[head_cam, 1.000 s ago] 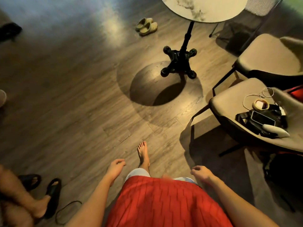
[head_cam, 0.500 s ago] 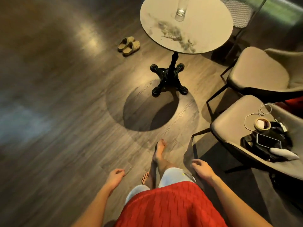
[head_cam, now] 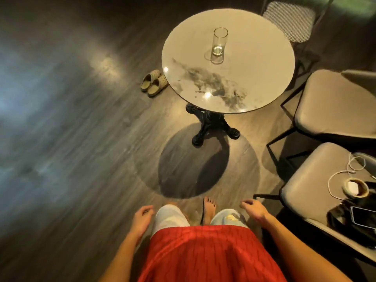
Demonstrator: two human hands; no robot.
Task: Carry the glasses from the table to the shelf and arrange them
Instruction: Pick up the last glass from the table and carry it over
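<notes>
One tall clear glass [head_cam: 219, 45] stands upright on the round marble table [head_cam: 264, 64], toward its far side. The table rests on a black cast-iron pedestal [head_cam: 211, 127]. My left hand [head_cam: 142, 217] hangs low at my side with its fingers loosely curled and nothing in it. My right hand [head_cam: 254, 208] hangs likewise on the other side, empty, fingers relaxed and apart. Both hands are well short of the table, down by my legs. No shelf is in view.
Two grey padded chairs [head_cam: 333, 104] stand right of the table; the nearer chair [head_cam: 311, 180] carries a phone [head_cam: 364, 218], a white cable and small items. A mesh chair [head_cam: 289, 19] is behind the table. A pair of slippers [head_cam: 153, 83] lies on the wood floor to the left.
I have walked toward the table, and the view has tilted up so the whole tabletop and the glass now show. My hands stay empty at my sides.
</notes>
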